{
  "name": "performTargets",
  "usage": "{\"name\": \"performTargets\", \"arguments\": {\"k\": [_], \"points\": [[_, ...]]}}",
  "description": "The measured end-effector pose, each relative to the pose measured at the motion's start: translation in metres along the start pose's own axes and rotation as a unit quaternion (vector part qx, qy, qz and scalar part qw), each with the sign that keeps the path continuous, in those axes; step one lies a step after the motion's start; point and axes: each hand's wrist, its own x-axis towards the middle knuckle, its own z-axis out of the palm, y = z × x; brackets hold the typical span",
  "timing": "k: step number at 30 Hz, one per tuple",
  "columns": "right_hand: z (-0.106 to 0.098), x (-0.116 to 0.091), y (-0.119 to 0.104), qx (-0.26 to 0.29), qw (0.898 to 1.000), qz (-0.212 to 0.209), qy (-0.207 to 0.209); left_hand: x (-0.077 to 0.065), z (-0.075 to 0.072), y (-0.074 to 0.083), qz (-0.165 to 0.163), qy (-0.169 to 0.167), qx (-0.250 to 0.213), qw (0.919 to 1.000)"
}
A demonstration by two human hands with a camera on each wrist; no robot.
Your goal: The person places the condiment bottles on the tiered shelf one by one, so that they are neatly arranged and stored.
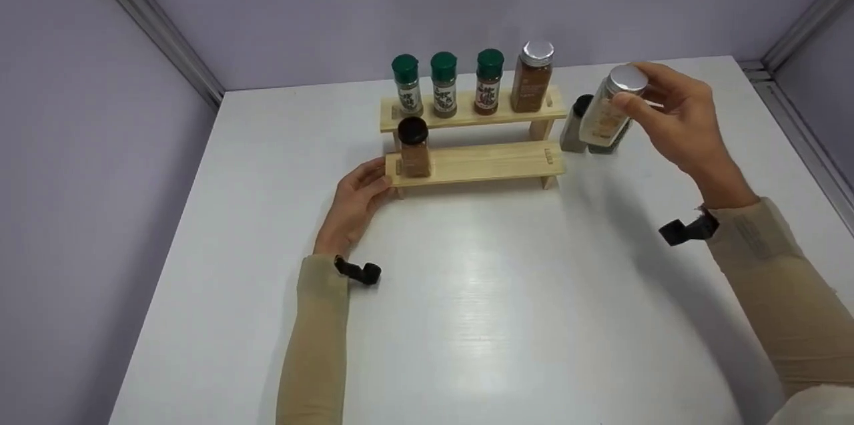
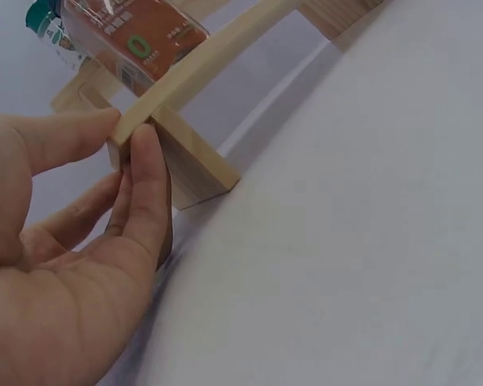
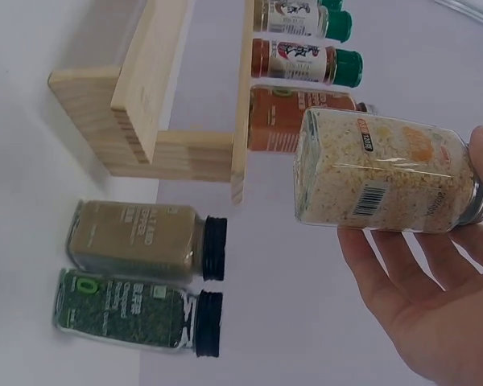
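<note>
My right hand (image 1: 680,115) grips a clear spice jar (image 3: 386,169) with a silver lid and pale granules inside, lifted off the table and tilted. At the left end of a two-tier wooden spice rack (image 1: 490,163), my left hand (image 1: 360,195) pinches the lower shelf's end between thumb and fingers. On that lower shelf stands a black-capped jar of reddish-brown spice (image 1: 415,151). Along the upper shelf are green-capped shakers (image 1: 444,86) and a silver-lidded jar of brown-orange powder (image 1: 532,81).
Right of the rack, a black-capped jar of greyish-tan powder (image 3: 133,237) and a black-capped jar of green flakes (image 3: 129,312) stand on the white table (image 1: 467,318). Pale walls (image 1: 320,5) border the table at the back and sides.
</note>
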Motion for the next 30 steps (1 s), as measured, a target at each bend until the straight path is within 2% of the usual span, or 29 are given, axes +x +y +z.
{"name": "performTargets", "arguments": {"k": [9,15,21,30], "points": [[0.035,0.008,-0.019,0.022,0.999,-0.03,-0.038,-0.001,0.009,0.007,-0.011,0.029,0.032,0.999],[0.061,0.014,-0.025,0.014,0.996,-0.037,-0.077,-0.001,0.012,0.008,-0.014,0.056,0.067,0.9961],[0.084,0.018,-0.027,0.014,0.993,-0.034,-0.112,-0.003,0.013,0.008,-0.007,0.06,0.092,0.9939],[0.112,0.02,-0.029,0.028,0.99,-0.038,-0.13,-0.003,0.018,0.011,0.004,0.078,0.116,0.9902]]}}
